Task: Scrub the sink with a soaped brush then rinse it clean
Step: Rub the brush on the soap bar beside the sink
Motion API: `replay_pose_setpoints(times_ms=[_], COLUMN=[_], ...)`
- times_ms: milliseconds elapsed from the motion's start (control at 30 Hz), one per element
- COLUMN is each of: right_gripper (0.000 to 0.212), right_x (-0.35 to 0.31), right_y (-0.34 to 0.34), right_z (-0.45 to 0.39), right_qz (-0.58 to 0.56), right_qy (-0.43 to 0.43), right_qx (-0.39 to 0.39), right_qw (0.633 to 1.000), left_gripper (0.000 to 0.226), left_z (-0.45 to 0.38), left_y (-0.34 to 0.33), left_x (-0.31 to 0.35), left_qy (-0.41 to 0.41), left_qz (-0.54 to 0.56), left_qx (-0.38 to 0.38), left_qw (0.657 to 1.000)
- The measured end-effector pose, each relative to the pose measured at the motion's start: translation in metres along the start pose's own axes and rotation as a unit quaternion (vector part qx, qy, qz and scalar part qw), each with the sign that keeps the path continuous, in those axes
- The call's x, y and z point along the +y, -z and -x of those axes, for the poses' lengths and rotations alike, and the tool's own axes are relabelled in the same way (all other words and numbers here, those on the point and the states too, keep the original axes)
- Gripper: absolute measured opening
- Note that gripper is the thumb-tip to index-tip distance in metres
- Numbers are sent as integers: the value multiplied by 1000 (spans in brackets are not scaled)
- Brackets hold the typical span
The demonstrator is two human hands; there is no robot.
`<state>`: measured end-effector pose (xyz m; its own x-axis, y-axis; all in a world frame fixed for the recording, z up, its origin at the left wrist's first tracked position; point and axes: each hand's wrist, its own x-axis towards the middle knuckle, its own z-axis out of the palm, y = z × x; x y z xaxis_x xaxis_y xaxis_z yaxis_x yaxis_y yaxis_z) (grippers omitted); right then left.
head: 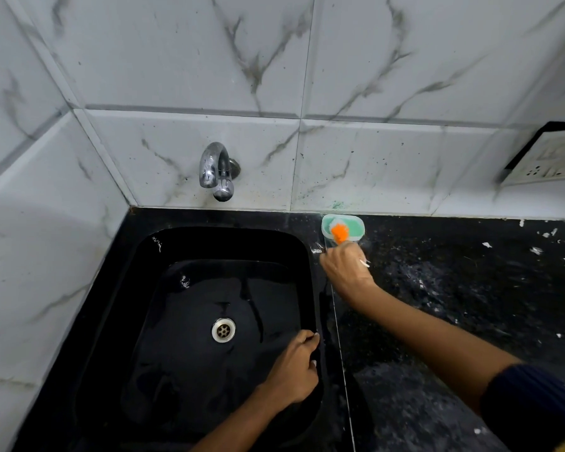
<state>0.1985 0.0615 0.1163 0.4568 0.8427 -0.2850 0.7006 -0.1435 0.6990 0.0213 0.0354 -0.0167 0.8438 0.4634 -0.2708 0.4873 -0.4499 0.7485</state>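
Just beyond right hand (346, 267): soap dish (353, 225) w/ orange brush (339, 232) dipped in, fingers curled round handle. Left hand (294, 370) loosely curled on sink (128, 288) rim, near drain (223, 330). Soaping stage only, prob.; scrub + rinse left. Tap (217, 172) off.

The right hand (346, 265) covers most of the brush (339, 233), so only its orange bristles show, and they look blurry. The bristles hide part of the green soap dish (353, 225). How the fingers sit on the handle cannot be seen. The left hand (294, 370) is at the sink (163, 252) rim with its fingers curled under, so its fingertips are hidden. The socket plate (548, 158) is cut off by the right edge. The sink's near end runs off the bottom edge.
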Motion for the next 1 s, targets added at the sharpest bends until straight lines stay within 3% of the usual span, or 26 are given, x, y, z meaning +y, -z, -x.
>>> replay_pose_setpoints(times_ms=[100, 200, 267, 367, 500, 633, 800, 1000], right_gripper=[17, 9, 13, 17, 7, 14, 12, 19], right_x=[22, 72, 104, 149, 184, 189, 183, 158], right_y=[1, 4, -8, -49, -92, -109, -126, -149], right_z=[-3, -11, -17, -31, -42, -52, -60, -64], right_qz=[-68, -192, -296, -469, -551, -582, -643, -651], right_qy=[-13, -134, -225, -298, -230, -175, -178, -227], right_qx=[32, 46, 30, -32, -109, -85, -55, -60], right_qw=[997, 971, 928, 831, 794, 790, 743, 721], left_gripper=[61, 62, 63, 63, 63, 62, 61, 59], left_z=[1, 1, 0, 0, 1, 0, -3, -10], left_y=[0, -3, -4, -5, -6, -7, -9, -8], left_x=[0, -2, -5, -7, -8, -10, -15, -17], left_qy=[-2, -3, -2, -8, -10, -7, -9, -15], left_qz=[-1, 2, 2, -2, 0, 6, 2, 0], left_qx=[0, 5, 11, 20, 27, 27, 34, 51], left_qw=[1000, 1000, 1000, 1000, 1000, 1000, 999, 999])
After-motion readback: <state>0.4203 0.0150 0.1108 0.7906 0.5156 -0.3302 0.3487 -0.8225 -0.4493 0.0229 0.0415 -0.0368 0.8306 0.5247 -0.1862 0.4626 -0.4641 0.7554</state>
